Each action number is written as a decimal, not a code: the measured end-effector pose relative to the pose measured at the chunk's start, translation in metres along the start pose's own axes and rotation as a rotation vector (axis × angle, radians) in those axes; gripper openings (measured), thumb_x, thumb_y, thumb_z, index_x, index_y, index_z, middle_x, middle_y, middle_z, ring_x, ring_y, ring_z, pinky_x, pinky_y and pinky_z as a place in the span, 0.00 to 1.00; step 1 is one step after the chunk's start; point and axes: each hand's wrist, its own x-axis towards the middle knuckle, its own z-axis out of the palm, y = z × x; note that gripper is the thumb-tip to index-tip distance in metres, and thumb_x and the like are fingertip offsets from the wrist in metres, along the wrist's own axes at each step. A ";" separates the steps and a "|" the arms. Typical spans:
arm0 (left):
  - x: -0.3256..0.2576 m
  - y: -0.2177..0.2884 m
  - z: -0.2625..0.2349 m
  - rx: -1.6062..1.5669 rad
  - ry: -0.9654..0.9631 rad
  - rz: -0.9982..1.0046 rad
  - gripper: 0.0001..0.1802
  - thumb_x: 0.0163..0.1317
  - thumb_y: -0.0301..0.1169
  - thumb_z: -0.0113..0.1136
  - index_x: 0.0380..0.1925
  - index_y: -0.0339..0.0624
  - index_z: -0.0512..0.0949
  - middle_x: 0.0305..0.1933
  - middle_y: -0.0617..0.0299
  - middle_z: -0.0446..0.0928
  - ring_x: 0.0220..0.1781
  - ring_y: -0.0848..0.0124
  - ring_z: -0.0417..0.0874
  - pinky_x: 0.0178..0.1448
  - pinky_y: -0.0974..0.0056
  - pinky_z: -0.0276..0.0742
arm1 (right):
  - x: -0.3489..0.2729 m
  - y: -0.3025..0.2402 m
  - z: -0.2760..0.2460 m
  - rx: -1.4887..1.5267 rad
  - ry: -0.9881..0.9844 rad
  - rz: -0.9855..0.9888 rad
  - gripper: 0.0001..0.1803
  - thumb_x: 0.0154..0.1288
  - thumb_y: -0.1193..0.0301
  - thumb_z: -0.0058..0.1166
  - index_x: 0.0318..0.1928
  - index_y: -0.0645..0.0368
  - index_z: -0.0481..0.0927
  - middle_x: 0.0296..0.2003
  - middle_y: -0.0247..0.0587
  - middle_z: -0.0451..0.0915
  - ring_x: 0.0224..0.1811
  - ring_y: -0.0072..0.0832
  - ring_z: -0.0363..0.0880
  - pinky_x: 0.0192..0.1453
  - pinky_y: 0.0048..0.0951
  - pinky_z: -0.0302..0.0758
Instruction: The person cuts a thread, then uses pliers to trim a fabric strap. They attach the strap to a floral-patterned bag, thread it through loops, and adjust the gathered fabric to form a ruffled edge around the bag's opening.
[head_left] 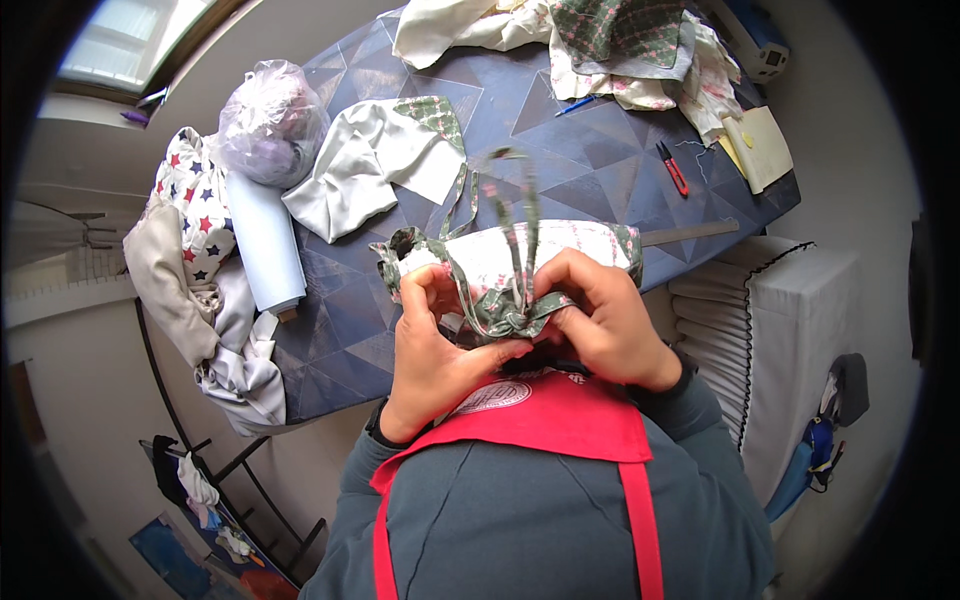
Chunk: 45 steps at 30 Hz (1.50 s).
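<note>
A bundle of white floral cloth (590, 240) with dark green patterned ends lies at the table's near edge, close to my body. Round its middle runs a narrow green patterned fabric tie (505, 312), bunched into a knot or bow. My left hand (435, 345) is closed on the tie's left side, its thumb reaching under the knot. Thumb and fingers of my right hand (600, 320) pinch the tie's right side. A loop of the tie stands up above the knot, blurred by motion. The knot's underside is hidden by my fingers.
Beyond the bundle, grey-white cloth (360, 165) lies on the dark patterned table (560, 150). At left are a filled plastic bag (272, 125), a pale blue roll (262, 240) and star-print fabric (190, 190). Red thread snips (673, 170), a ruler (700, 232) and a blue pen (575, 105) lie right.
</note>
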 end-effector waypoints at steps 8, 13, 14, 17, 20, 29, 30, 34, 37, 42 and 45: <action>-0.016 0.010 -0.010 -0.208 -0.075 -0.221 0.33 0.56 0.17 0.69 0.56 0.34 0.60 0.34 0.62 0.78 0.34 0.77 0.79 0.41 0.71 0.76 | 0.010 0.004 -0.026 0.049 -0.212 0.031 0.14 0.65 0.77 0.57 0.50 0.68 0.77 0.38 0.36 0.82 0.42 0.18 0.79 0.47 0.23 0.76; -0.015 0.006 -0.019 -0.392 -0.038 0.001 0.24 0.64 0.13 0.56 0.56 0.35 0.58 0.53 0.54 0.75 0.55 0.69 0.78 0.61 0.66 0.74 | 0.021 0.001 -0.035 -0.260 -0.308 -0.312 0.15 0.64 0.75 0.61 0.51 0.66 0.79 0.37 0.42 0.85 0.39 0.22 0.80 0.46 0.25 0.76; -0.013 0.006 -0.019 -0.393 -0.041 0.053 0.24 0.65 0.13 0.56 0.56 0.36 0.58 0.54 0.54 0.74 0.57 0.68 0.78 0.62 0.65 0.74 | 0.024 0.000 -0.034 -0.138 -0.280 -0.244 0.15 0.64 0.75 0.62 0.50 0.66 0.79 0.36 0.43 0.85 0.38 0.23 0.81 0.45 0.27 0.76; -0.009 0.011 -0.024 -0.341 -0.020 -0.042 0.23 0.64 0.13 0.56 0.54 0.36 0.57 0.53 0.56 0.73 0.56 0.68 0.78 0.60 0.66 0.75 | 0.030 -0.005 -0.036 -0.289 -0.317 -0.263 0.12 0.61 0.76 0.63 0.45 0.65 0.80 0.33 0.42 0.84 0.35 0.26 0.82 0.42 0.27 0.76; -0.012 0.026 -0.037 0.245 0.152 0.260 0.21 0.54 0.18 0.72 0.24 0.42 0.64 0.25 0.61 0.72 0.32 0.76 0.80 0.36 0.70 0.78 | 0.029 -0.008 -0.038 -0.435 -0.343 -0.393 0.07 0.55 0.76 0.64 0.34 0.63 0.81 0.26 0.46 0.81 0.27 0.33 0.80 0.35 0.30 0.73; 0.010 0.037 -0.036 0.205 -0.101 0.553 0.18 0.47 0.19 0.77 0.39 0.36 0.81 0.40 0.54 0.81 0.34 0.73 0.83 0.37 0.71 0.77 | 0.057 -0.012 -0.089 -0.625 -0.322 -0.294 0.09 0.53 0.74 0.61 0.34 0.66 0.81 0.24 0.51 0.79 0.26 0.43 0.77 0.33 0.35 0.74; 0.013 0.034 -0.032 0.014 -0.089 0.379 0.21 0.48 0.18 0.76 0.42 0.35 0.77 0.42 0.55 0.79 0.38 0.74 0.82 0.43 0.72 0.77 | 0.064 -0.010 -0.099 -0.659 -0.195 -0.346 0.10 0.53 0.75 0.61 0.37 0.65 0.81 0.28 0.52 0.80 0.29 0.44 0.79 0.35 0.34 0.76; 0.020 0.026 -0.027 -0.143 -0.018 -0.146 0.24 0.56 0.20 0.72 0.50 0.34 0.70 0.37 0.62 0.82 0.38 0.79 0.82 0.44 0.74 0.76 | 0.051 -0.009 -0.110 -1.433 0.645 -0.294 0.22 0.54 0.78 0.56 0.53 0.61 0.76 0.50 0.46 0.78 0.53 0.43 0.76 0.57 0.45 0.68; 0.029 0.026 -0.026 -0.106 -0.195 -0.188 0.10 0.61 0.22 0.68 0.42 0.31 0.82 0.36 0.67 0.83 0.37 0.84 0.77 0.40 0.75 0.73 | 0.016 -0.016 -0.073 -1.115 0.690 -0.816 0.25 0.52 0.76 0.58 0.55 0.60 0.76 0.53 0.46 0.77 0.55 0.44 0.75 0.60 0.43 0.66; 0.039 0.033 -0.018 -0.221 -0.356 -0.277 0.11 0.68 0.30 0.62 0.42 0.31 0.83 0.35 0.65 0.83 0.36 0.82 0.78 0.39 0.74 0.74 | 0.007 0.006 0.000 -0.836 0.089 -1.041 0.19 0.51 0.69 0.66 0.46 0.53 0.81 0.47 0.32 0.80 0.54 0.35 0.76 0.58 0.37 0.67; 0.034 0.035 -0.012 -0.464 -0.186 -0.299 0.11 0.68 0.27 0.59 0.42 0.27 0.81 0.36 0.62 0.84 0.34 0.80 0.80 0.39 0.74 0.74 | -0.004 0.033 -0.047 -0.566 0.063 -0.873 0.11 0.52 0.77 0.64 0.37 0.51 0.85 0.43 0.29 0.80 0.53 0.34 0.75 0.59 0.35 0.67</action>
